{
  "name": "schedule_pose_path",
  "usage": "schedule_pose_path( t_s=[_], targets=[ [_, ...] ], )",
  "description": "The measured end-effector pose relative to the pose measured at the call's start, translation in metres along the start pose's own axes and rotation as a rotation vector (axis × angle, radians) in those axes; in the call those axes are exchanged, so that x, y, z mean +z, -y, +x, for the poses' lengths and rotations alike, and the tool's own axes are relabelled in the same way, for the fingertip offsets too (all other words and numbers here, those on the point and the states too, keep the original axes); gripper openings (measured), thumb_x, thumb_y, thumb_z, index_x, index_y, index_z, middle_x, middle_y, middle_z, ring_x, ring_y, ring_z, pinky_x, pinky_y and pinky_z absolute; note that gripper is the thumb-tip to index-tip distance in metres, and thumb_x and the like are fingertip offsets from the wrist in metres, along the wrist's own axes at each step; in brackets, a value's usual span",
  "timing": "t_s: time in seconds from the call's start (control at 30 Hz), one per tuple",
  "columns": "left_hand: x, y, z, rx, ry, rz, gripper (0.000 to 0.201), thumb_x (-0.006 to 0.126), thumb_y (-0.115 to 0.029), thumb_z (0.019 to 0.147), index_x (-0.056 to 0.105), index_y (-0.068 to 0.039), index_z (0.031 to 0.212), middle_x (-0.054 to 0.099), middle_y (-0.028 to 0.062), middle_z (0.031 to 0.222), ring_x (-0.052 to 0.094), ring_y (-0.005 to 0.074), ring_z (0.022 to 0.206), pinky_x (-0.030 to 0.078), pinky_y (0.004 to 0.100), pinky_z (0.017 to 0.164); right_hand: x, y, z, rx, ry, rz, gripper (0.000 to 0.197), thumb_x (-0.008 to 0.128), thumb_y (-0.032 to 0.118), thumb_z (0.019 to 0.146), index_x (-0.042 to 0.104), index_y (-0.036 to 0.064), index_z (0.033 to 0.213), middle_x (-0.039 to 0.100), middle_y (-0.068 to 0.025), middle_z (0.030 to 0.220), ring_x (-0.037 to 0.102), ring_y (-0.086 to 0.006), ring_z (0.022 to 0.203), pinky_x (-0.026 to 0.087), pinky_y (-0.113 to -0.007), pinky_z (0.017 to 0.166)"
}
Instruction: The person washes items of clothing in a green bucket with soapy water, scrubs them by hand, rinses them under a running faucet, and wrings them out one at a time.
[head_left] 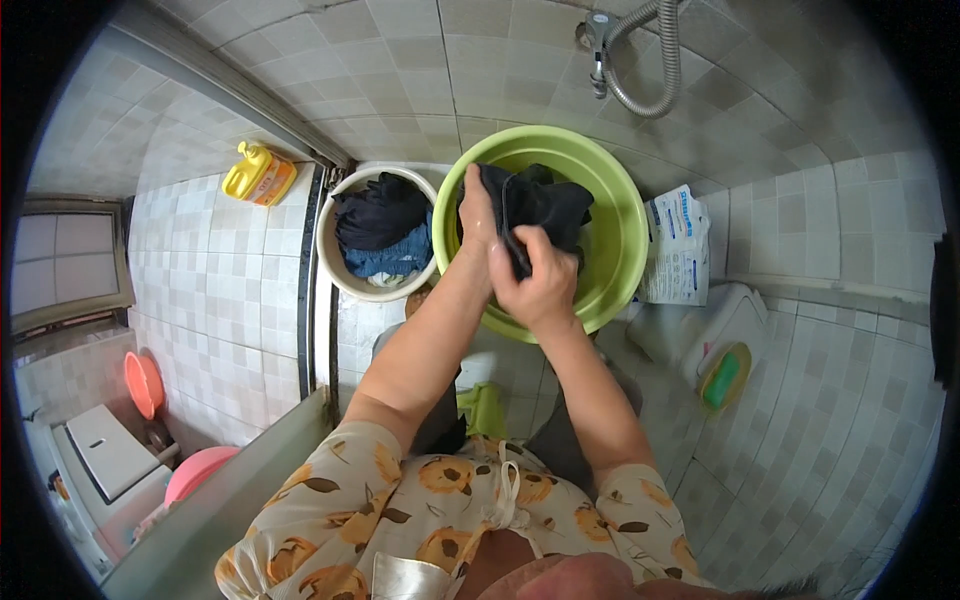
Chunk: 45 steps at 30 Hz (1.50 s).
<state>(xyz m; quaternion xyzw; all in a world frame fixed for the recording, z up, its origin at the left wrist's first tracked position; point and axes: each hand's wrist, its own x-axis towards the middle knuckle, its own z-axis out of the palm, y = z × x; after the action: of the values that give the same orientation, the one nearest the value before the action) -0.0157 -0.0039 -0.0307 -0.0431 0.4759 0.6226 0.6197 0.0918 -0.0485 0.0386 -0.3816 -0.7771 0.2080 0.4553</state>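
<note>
A black garment (545, 205) is bunched up over the green basin (622, 200), and both my hands are on it. My left hand (477, 212) lies along the garment's left side, thumb up, with cloth against its palm; its fingers are mostly hidden behind the cloth. My right hand (538, 278) is closed on the near edge of the cloth, fingers curled and thumb pressed in. Left of the basin stands a white bucket (328, 245) holding dark clothes (380, 212) and blue denim (395, 255).
A white printed bag (680, 250) leans right of the basin. Beyond it are a brush with green bristles (722, 380) and a pale container (700, 325). A yellow pump jug (258, 177) stands at far left. A shower hose (668, 60) hangs on the wall. A green stool (482, 408) is below me.
</note>
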Motion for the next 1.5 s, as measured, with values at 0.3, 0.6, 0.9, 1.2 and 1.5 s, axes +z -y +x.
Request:
schedule_pose_path(
  t_s=[0.3,0.6,0.9,1.2,1.5],
  targets=[
    [0.037,-0.003,-0.039,0.110,-0.139,0.201,0.047,0.046,-0.038,0.090,0.061,0.004,0.104,0.062,0.0176,0.105,0.058,0.0270,0.089,0.044,0.0389,0.082,-0.001,-0.021,0.007,0.235,-0.076,-0.120,0.014,0.057,0.020,0.087,0.056,0.0060,0.087,0.060,-0.0175,0.061,0.061,-0.0366,0.056,0.047,-0.044,0.050],
    [0.039,0.019,-0.049,-0.071,-0.019,0.178,0.036,0.050,-0.033,0.088,0.059,-0.003,0.106,0.061,0.0109,0.097,0.058,0.0217,0.084,0.047,0.0406,0.075,-0.002,-0.075,0.021,0.273,-0.161,-0.267,0.023,0.052,0.024,0.091,0.056,0.0055,0.077,0.058,-0.0202,0.059,0.058,-0.0418,0.057,0.045,-0.049,0.049],
    [0.031,-0.001,-0.039,-0.035,-0.179,0.076,0.043,0.050,-0.038,0.087,0.061,0.001,0.103,0.062,0.0133,0.095,0.058,0.0242,0.083,0.045,0.0367,0.079,0.009,-0.027,0.006,0.257,-0.040,-0.178,0.019,0.054,0.021,0.088,0.053,0.0057,0.078,0.056,-0.0176,0.058,0.058,-0.0391,0.054,0.046,-0.046,0.050],
    [0.042,-0.003,-0.052,-0.198,0.146,-0.053,0.039,0.053,-0.040,0.090,0.057,-0.006,0.109,0.060,0.0083,0.103,0.058,0.0217,0.093,0.046,0.0356,0.081,-0.021,-0.072,0.022,0.381,-0.238,-0.169,0.026,0.050,0.023,0.092,0.061,-0.0012,0.094,0.062,-0.0237,0.078,0.059,-0.0428,0.074,0.047,-0.043,0.064],
    [0.044,0.000,-0.062,-0.189,0.151,0.318,0.038,0.060,-0.041,0.087,0.059,-0.006,0.100,0.060,0.0025,0.089,0.054,0.0143,0.080,0.045,0.0276,0.068,-0.022,-0.066,0.020,0.556,-0.273,-0.089,0.025,0.052,0.022,0.092,0.061,-0.0008,0.088,0.062,-0.0209,0.072,0.060,-0.0347,0.064,0.046,-0.040,0.061]
  ],
)
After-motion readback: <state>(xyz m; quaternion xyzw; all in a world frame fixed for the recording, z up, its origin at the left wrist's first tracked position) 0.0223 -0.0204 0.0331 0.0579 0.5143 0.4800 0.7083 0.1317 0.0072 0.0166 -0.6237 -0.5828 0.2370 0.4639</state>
